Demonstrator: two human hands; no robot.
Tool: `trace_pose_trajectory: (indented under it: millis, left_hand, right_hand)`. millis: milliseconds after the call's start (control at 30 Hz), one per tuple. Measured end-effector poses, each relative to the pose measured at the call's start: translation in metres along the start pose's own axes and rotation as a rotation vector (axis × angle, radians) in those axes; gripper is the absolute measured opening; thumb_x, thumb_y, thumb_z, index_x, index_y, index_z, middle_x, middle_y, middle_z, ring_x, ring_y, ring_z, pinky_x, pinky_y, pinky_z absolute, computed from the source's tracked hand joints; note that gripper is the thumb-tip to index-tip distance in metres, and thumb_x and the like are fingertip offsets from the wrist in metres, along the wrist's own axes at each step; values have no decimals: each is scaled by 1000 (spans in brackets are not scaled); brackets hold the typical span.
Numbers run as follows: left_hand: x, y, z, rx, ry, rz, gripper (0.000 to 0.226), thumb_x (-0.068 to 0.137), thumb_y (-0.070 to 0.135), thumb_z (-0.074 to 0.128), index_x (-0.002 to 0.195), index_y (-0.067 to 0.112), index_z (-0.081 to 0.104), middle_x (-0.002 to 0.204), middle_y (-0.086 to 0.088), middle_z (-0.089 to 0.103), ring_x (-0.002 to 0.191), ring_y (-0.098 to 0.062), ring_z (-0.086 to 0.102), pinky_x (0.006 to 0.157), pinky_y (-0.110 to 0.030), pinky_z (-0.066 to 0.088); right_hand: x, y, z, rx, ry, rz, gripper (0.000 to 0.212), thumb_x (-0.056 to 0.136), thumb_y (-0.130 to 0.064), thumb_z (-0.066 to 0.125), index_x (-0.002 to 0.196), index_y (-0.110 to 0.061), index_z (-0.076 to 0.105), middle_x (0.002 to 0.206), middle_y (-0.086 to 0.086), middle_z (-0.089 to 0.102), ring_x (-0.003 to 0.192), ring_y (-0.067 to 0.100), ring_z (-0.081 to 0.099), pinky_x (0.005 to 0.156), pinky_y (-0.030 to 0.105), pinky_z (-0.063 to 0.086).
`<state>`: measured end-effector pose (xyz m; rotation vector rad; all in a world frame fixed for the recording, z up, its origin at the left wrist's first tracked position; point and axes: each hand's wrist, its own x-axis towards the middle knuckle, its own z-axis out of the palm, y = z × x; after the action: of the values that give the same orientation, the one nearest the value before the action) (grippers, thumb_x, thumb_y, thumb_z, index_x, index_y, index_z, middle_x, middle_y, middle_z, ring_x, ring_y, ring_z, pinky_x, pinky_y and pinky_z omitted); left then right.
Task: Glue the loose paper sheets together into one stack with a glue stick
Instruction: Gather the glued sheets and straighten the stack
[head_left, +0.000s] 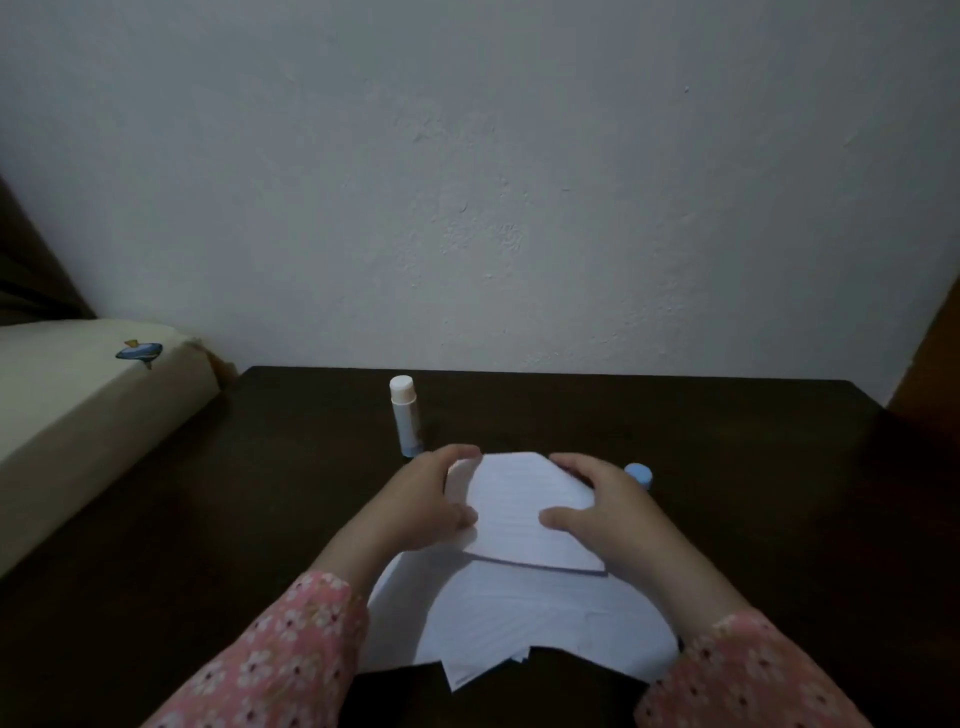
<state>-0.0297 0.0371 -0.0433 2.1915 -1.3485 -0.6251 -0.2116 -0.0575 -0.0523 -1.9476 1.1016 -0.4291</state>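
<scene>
Loose paper sheets lie fanned at the table's near edge, corners overhanging unevenly. Above them a smaller sheet is held by both hands: the left hand curls round its left edge, the right hand pinches its right side, thumb on top. Such paper looks light, limp and easily creased, so holding opposite edges seems the safest way to align it. Behind stands the uncapped glue stick; its blue cap sits just beside the right hand.

One head-worn camera looks forward and down, close over the dark table.
</scene>
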Motion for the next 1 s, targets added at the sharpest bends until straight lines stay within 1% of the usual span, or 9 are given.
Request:
trace_pose_trajectory:
  millis: [67,167,300,400,467,533,667,833,1000]
  left_hand:
    - [-11,-3,7,63,-35,-11,71,82,20,72,139,42,37,145,3,38,122,-17,48,96,-32,48]
    - [-22,-2,11,156,-113,-29,72,84,15,68,142,41,35,152,4,22,128,-21,42,95,-31,48]
    - [-29,-1,14,343,-164,13,75,89,14,60,148,41,23,158,5,2,143,-26,11,112,-45,29]
    - [-27,6,14,328,-191,73,70,90,36,60,148,41,22,159,11,0,145,-26,3,113,-53,17]
    - [-21,10,17,378,-243,85,82,82,56,62,149,42,18,159,14,3,146,-25,-1,113,-57,10]
    - [-15,12,20,456,-267,88,84,79,61,62,149,42,17,159,12,10,146,-24,4,112,-60,9]
    - [-5,19,19,561,-268,59,70,84,58,58,145,38,30,153,7,24,139,-25,25,111,-57,19]
    - [-2,27,12,550,-291,-158,90,78,54,69,150,22,25,149,-5,30,130,-30,41,102,-42,42]
    - [-3,21,5,425,-214,-338,87,73,53,75,140,9,39,133,-8,51,117,-27,52,96,-37,46]
  right_hand:
    - [-14,0,4,-67,-27,-8,69,81,-23,74,140,-37,40,137,-9,40,106,6,45,88,27,43]
    - [-26,5,6,-226,-25,13,73,82,-25,73,144,-34,37,142,-8,32,123,13,43,101,31,39]
    - [-38,13,11,-411,58,14,64,80,-44,71,139,-35,45,145,-11,29,131,17,33,108,39,33]
    - [-50,10,3,-420,-132,-66,81,72,-57,73,143,-40,37,147,-18,22,133,15,25,109,38,27]
    - [-55,7,-1,-538,-246,-98,95,68,-58,75,147,-44,25,152,-17,13,138,17,17,112,40,21]
    - [-56,9,-1,-561,-256,-98,96,69,-55,77,148,-45,22,154,-16,11,140,17,13,113,41,18]
    - [-47,18,5,-546,-148,-133,87,70,-57,74,144,-43,32,154,-14,20,141,13,14,115,42,16]
    - [-38,22,12,-547,9,-99,79,70,-57,74,140,-40,42,149,-12,30,137,13,24,111,43,21]
    - [-35,23,24,-524,184,-57,77,73,-60,70,140,-34,42,141,-9,38,130,13,33,107,39,29]
